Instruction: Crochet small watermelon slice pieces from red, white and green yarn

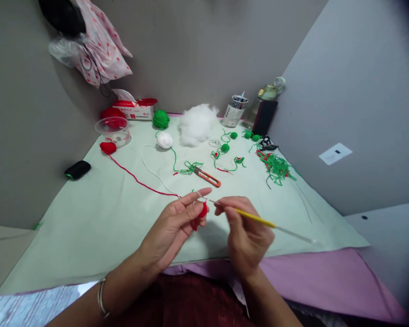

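Grey walls (191, 59) close in a tabletop (88, 236) spread with pale green cloth. By its back-left corner, a clear plastic cup (119, 137) stands partly in front of a large red yarn ball (112, 111), beside a tissue box (138, 111). Along the back edge sit a green yarn ball (161, 119), fluffy white stuffing (197, 125) and a tin (234, 113); near the back-right corner, a dark phone (266, 116) partly hides a bottle (250, 119). Orange snips (207, 177) lie just beyond the hands, touching green yarn ends, and tangled scraps (279, 169) lie near the right edge.

Over the middle of the front edge, the left hand (175, 222) pinches a small, bright red crochet piece (203, 210) between thumb and fingers, white yarn running over its raised forefinger. Closed around a yellow-handled hook (259, 219), the right hand (247, 238) points the slim metal tip at the piece's top.

Red and white print marks the tissue box, dark lettering the tin's pale label; both are too small to read.
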Demonstrator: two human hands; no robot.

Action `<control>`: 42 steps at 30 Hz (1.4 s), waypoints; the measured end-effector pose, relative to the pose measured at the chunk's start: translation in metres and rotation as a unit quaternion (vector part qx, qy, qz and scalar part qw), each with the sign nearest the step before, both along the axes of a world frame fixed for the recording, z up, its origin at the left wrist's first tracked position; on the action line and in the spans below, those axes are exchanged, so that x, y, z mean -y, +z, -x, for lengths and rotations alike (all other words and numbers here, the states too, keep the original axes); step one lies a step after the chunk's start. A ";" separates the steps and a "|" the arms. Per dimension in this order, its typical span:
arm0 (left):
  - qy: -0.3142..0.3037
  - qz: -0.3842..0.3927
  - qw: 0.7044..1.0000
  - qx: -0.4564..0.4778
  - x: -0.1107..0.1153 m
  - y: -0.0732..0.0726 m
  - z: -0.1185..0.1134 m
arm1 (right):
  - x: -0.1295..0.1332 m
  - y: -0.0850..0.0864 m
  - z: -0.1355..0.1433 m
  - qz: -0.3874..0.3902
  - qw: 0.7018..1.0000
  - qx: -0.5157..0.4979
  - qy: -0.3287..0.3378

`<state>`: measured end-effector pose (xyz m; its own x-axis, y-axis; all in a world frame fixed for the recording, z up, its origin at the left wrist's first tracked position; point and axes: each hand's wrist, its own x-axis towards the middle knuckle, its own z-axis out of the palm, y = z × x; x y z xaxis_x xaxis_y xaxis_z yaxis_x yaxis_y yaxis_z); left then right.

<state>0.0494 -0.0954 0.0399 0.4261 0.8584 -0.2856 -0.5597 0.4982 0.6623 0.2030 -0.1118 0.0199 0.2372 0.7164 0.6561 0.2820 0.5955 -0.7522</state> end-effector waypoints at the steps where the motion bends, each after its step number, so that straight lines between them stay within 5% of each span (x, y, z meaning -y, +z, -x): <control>1: 0.007 -0.007 1.000 -0.008 -0.001 0.001 0.002 | -0.001 0.004 -0.002 0.034 0.997 -0.060 0.027; 5: 0.049 -0.088 0.991 -0.086 -0.002 0.001 0.004 | -0.004 0.011 -0.005 0.120 0.965 -0.185 0.140; 10: 0.044 -0.138 0.983 -0.110 0.002 -0.005 0.000 | -0.003 0.005 0.002 0.137 0.975 -0.119 0.124; 18: 0.029 -0.147 0.982 -0.114 0.003 -0.005 0.005 | -0.009 0.006 0.000 0.193 0.913 -0.292 0.209; 22: 0.023 -0.164 0.977 -0.135 0.004 -0.005 0.007 | -0.008 0.010 -0.001 0.186 0.908 -0.297 0.230; 32: 0.029 -0.171 0.973 -0.153 0.005 -0.002 0.007 | 0.003 0.006 -0.011 0.121 0.959 -0.163 0.197; 42: 0.097 -0.225 0.937 -0.251 0.005 0.005 0.003 | 0.012 0.006 -0.009 -0.040 0.988 0.111 0.104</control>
<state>0.0460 -0.1002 0.0450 0.1592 0.9872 0.0006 -0.1735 0.0273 0.9845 0.2120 -0.1236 0.0263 -0.0662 0.6787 0.7314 0.2996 0.7127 -0.6342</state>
